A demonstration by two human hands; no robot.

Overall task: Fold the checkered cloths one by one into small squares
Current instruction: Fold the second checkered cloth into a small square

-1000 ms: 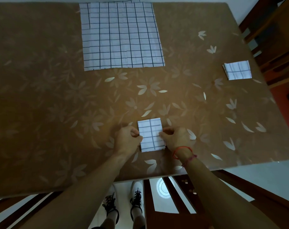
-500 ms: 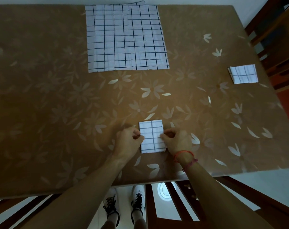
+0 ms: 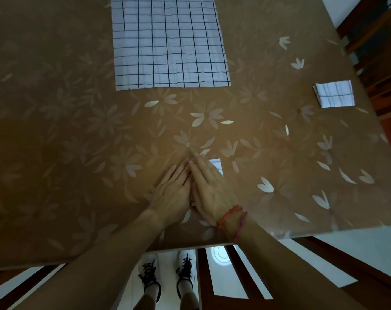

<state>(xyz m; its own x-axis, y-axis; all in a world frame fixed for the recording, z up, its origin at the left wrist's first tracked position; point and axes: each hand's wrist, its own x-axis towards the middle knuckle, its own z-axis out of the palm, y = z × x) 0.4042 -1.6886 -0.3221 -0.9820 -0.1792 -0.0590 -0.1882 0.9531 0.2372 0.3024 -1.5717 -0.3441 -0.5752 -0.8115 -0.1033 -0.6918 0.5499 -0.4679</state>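
Head view puts the small folded cloth by the near edge of the table, almost wholly under your left hand and right hand, whose fingers lie straight and pressed together, flat on it, only its far right corner showing. Lift off too quickly and the layers may spring open, since only your palms hold the creases, and the glossy flower-printed top could let it slide. Beyond lie the unfolded cloth at the far edge and a finished square far right, dark wooden furniture past it, your shoes on pale floor below.
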